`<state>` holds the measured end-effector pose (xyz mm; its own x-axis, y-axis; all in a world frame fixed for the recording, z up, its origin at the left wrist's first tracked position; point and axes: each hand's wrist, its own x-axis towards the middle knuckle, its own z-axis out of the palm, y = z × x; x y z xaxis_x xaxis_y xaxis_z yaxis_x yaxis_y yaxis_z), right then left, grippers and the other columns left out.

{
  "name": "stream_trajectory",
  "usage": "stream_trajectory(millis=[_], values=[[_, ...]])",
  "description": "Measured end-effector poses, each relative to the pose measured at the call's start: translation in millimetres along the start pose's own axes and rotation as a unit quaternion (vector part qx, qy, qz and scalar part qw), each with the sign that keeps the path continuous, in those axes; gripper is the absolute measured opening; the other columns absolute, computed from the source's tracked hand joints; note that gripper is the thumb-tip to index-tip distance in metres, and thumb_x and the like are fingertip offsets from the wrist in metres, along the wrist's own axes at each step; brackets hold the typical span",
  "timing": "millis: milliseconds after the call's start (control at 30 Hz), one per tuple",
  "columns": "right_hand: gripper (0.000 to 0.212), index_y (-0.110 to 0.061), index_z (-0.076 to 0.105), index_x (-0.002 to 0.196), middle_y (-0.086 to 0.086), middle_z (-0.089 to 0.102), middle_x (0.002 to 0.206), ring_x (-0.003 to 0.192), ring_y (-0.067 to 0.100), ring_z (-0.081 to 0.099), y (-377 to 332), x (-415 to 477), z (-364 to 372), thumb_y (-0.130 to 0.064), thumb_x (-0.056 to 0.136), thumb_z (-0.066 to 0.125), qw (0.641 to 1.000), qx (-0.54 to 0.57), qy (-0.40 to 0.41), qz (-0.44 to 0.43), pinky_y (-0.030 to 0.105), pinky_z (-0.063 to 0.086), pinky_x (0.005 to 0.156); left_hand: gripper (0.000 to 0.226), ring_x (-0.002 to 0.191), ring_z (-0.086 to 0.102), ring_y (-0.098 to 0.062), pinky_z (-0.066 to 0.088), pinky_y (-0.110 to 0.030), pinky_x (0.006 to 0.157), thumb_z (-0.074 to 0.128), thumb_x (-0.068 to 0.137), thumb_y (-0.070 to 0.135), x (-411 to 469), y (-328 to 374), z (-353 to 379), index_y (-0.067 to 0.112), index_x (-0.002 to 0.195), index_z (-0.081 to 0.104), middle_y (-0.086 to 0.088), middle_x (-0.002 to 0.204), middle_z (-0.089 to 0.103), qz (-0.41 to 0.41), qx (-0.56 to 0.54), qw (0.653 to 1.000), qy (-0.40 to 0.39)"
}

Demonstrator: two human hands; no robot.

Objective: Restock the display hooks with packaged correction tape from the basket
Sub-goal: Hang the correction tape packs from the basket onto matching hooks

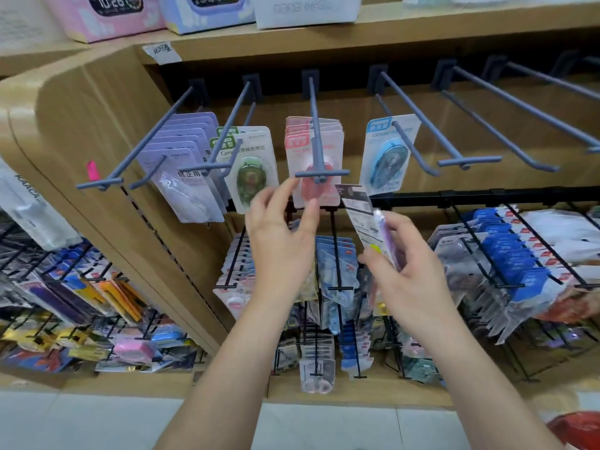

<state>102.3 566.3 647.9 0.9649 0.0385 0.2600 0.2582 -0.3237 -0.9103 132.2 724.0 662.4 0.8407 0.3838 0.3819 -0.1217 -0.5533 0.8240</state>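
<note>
**Two Hands at the Correction-Tape Hooks**

A person's left hand (279, 235) hovered at the front end of the middle grey-blue metal display hook (314, 125). Its fingers were spread and loosely straight. The forefinger tip sat just under the hook's crossbar, and the thumb was beside the lower edge of the stack of pink carded tape packs (302, 141) hanging there. Whether either one touched the card could not be told.

The right hand (412, 274), lower and just beside the left, pinched a packaged correction tape (358, 207) between thumb and fingers. This was a purple dispenser on a printed white backing card. The pack was turned nearly edge-on and tilted, with its top toward the hook row and clear of every hook.

Green carded packs (251, 177) hung left of the pink stack. A row of lilac carded packs (185, 147) hung nearest the left end of the light wooden shelf unit (324, 40). One blue carded pack (388, 157) hung right of the pink stack, and more grey-blue hooks (467, 162) ran toward the unit's right end.

Below them, a black wire rack (487, 198) carried crowded blue and pink packs. A pink clock-printed box (97, 21) and a lavender one (207, 17) stood on the top board. A blurred red object (581, 430) lay on the pale floor (97, 423) near the unit's lower right corner; what it was could not be told.
</note>
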Motion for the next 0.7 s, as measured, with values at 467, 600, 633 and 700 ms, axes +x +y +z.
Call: stream_trajectory(millis=[467, 600, 633, 700], values=[[0.066, -0.045, 0.046, 0.137, -0.018, 0.061, 0.116, 0.108, 0.003, 0.054, 4.1, -1.0, 10.6, -0.059, 0.076, 0.069, 0.986, -0.065, -0.151, 0.0, 0.029, 0.041, 0.089, 0.018, 0.076, 0.07, -0.016, 0.059, -0.031, 0.07, 0.055, 0.098, 0.005, -26.1, 15.5, -38.8, 0.01, 0.093, 0.071, -0.001, 0.081, 0.075, -0.142, -0.35, 0.924, -0.062], [0.017, -0.037, 0.064, 0.098, -0.007, 0.068, 0.087, 0.081, 0.019, 0.062, 17.8, -1.3, 2.1, -0.041, 0.083, 0.07, 0.981, 0.001, -0.196, 0.018, 0.041, 0.051, 0.074, 0.016, 0.073, 0.064, -0.012, 0.054, -0.029, 0.07, 0.062, 0.092, 0.003, -25.5, 18.5, -36.2, 0.017, 0.093, 0.069, 0.005, 0.077, 0.072, -0.129, -0.379, 0.914, -0.066], [0.016, -0.037, 0.065, 0.1, -0.008, 0.069, 0.088, 0.081, 0.017, 0.063, 19.5, -2.0, 0.1, -0.038, 0.086, 0.072, 0.98, -0.001, -0.2, 0.02, 0.044, 0.054, 0.075, 0.013, 0.073, 0.063, -0.012, 0.053, -0.032, 0.072, 0.065, 0.089, 0.007, -27.0, 20.8, -33.1, 0.019, 0.09, 0.07, 0.005, 0.077, 0.071, -0.118, -0.379, 0.915, -0.077], [0.024, -0.038, 0.065, 0.11, -0.014, 0.071, 0.094, 0.085, 0.008, 0.066, 21.4, -4.0, -5.3, -0.032, 0.088, 0.074, 0.978, 0.021, -0.205, 0.031, 0.039, 0.057, 0.078, 0.006, 0.074, 0.063, -0.014, 0.052, -0.036, 0.074, 0.07, 0.082, 0.018, -31.2, 26.1, -25.5, 0.022, 0.084, 0.074, 0.004, 0.076, 0.071, -0.081, -0.371, 0.919, -0.109]])
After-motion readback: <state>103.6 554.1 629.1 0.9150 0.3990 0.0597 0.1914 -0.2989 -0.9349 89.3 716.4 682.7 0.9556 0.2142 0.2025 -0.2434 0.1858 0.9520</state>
